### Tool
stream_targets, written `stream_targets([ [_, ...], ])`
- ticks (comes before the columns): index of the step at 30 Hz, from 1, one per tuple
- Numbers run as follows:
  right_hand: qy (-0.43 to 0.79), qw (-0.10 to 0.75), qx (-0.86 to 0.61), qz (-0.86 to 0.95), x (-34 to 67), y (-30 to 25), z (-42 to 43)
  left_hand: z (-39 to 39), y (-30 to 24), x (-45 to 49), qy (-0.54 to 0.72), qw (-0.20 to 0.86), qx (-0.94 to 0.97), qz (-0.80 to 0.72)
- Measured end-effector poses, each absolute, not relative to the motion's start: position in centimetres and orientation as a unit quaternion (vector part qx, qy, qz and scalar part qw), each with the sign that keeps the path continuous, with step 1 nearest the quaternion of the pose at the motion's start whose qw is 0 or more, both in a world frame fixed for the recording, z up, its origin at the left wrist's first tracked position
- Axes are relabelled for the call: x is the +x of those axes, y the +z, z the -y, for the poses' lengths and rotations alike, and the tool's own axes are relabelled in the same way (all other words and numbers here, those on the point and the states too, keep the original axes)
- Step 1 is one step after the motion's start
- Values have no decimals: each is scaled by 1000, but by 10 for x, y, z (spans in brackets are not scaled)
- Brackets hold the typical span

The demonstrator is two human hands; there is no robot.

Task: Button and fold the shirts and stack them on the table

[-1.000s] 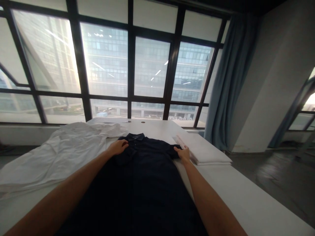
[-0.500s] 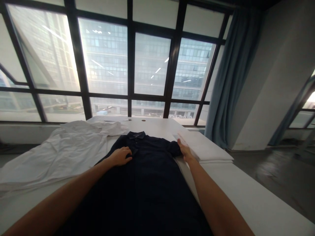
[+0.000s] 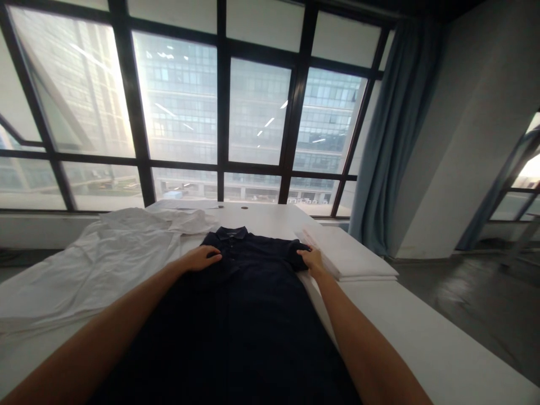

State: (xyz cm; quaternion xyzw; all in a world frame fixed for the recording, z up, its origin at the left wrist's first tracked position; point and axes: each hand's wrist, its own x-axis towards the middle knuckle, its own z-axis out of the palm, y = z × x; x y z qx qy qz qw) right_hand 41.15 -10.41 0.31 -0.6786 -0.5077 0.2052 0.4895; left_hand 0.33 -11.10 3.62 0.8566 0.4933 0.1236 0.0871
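Note:
A dark navy polo shirt (image 3: pixel 253 315) lies spread out, front up, on the white table (image 3: pixel 426 326), its collar at the far end. My left hand (image 3: pixel 199 259) rests on the shirt's left shoulder and sleeve area, with fingers stretched out and the thumb apart. At the other side, my right hand (image 3: pixel 311 260) pinches the edge of the right short sleeve between thumb and fingers. The lower part of the shirt runs out of view towards me, between my forearms.
A white garment (image 3: pixel 113 264) lies loosely spread on the left. To the right of the shirt is a stack of folded white cloth (image 3: pixel 358 256). Behind the table are large windows and a blue curtain (image 3: pixel 392 140).
My left hand has shifted a little up and left, its fingers flattening on the shirt. My right hand has closed on the sleeve's edge, where its fingers were stretched before.

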Motion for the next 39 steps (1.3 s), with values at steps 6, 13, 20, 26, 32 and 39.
stream_targets([
  [6, 34, 501, -610, 613, 361, 38, 118, 109, -1, -7, 59, 67, 856, -509],
  [13, 1, 351, -443, 825, 259, 34, 164, 123, 5, -2, 120, 46, 871, -474],
  [20, 30, 251, -375, 892, 240, 12, 183, 134, -6, 10, 114, 57, 881, -456],
  [26, 65, 304, -416, 854, 244, 15, 178, 143, 5, 19, 266, -4, 872, -410],
  [32, 53, 135, -545, 826, 268, 15, 161, 151, 3, 22, 188, 5, 912, -366],
  [39, 11, 108, -602, 791, 261, 24, 98, 152, 5, 24, 188, 53, 900, -389],
])
